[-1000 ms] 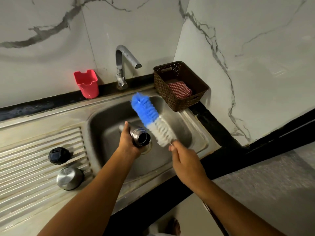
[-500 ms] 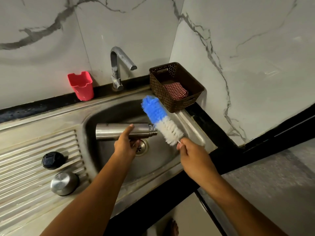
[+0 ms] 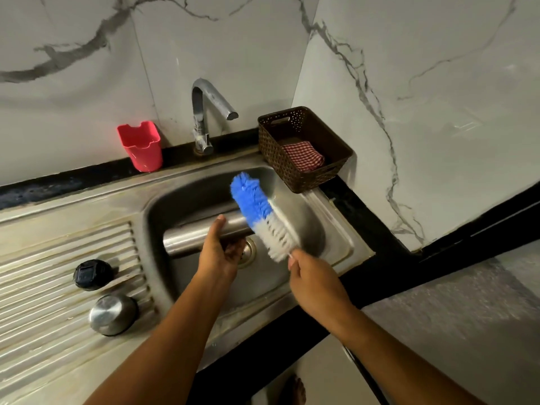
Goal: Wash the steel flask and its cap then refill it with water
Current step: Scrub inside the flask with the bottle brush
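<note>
My left hand (image 3: 221,252) grips the steel flask (image 3: 187,237), which lies horizontal over the sink basin (image 3: 327,229) with its mouth end to the right. A blue and white bottle brush (image 3: 264,217) is held by its handle in my right hand (image 3: 314,283). The bristles lie across the flask's mouth end and hide it. On the ribbed draining board (image 3: 43,267) to the left rest a black inner cap (image 3: 91,273) and a steel outer cap (image 3: 112,313).
The tap (image 3: 206,112) stands behind the basin with no water running. A red plastic cup (image 3: 141,146) is at the back left. A brown basket (image 3: 306,171) with a checked cloth (image 3: 304,156) sits at the back right corner. Marble walls enclose the back and right.
The flask turned from pointing its mouth at me to lying sideways. The brush has come down against the flask's mouth end.
</note>
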